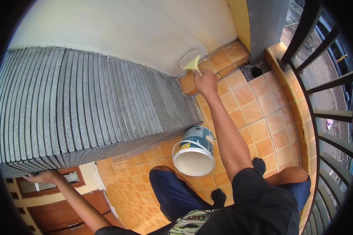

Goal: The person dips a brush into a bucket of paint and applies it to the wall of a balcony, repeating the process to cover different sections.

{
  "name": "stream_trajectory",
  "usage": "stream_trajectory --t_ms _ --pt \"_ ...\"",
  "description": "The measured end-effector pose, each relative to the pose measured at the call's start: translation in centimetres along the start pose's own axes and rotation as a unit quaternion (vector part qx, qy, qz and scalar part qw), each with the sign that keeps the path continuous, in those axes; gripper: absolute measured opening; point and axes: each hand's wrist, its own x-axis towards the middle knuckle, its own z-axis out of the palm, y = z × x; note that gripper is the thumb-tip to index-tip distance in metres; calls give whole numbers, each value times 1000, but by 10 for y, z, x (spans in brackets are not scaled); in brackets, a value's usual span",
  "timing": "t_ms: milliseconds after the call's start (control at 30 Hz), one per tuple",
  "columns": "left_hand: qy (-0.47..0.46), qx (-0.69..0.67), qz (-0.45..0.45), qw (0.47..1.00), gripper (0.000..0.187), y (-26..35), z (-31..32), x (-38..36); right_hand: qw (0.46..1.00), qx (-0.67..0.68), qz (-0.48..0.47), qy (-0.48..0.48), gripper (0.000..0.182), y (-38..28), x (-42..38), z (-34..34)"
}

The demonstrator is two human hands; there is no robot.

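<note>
My right hand (206,83) is closed around the yellow handle of a wide paintbrush (193,65). The brush's pale head lies against the foot of the cream wall (145,27), just above the orange tile ledge (223,58). On the left, my left hand (43,177) rests with fingers stretched out against the lower front edge of a long stack of grey ribbed slabs (86,98); some fingertips are hard to make out. A teal and white paint bucket (198,140) with a wire handle appears tilted on the floor between my knees and the stack, its inside whitish.
Orange tiles cover the floor (247,113). A dark hole (257,70) opens beside the grey pillar (264,27). Black metal railing (333,114) curves along the right edge. My dark-socked feet stand near the bucket. A wooden door (62,207) shows at lower left.
</note>
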Motion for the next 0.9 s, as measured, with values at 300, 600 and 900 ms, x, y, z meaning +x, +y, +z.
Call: stream_trajectory --t_ms 300,600,900 --pt "10 22 -6 1000 64 6 -1 0 1000 1 20 -8 40 52 6 5" --pt "4 34 16 999 59 -13 -9 7 998 -42 51 1 40 37 20 6" --pt "-2 68 25 997 62 -17 -11 10 989 115 -83 32 42 -47 -27 -18"
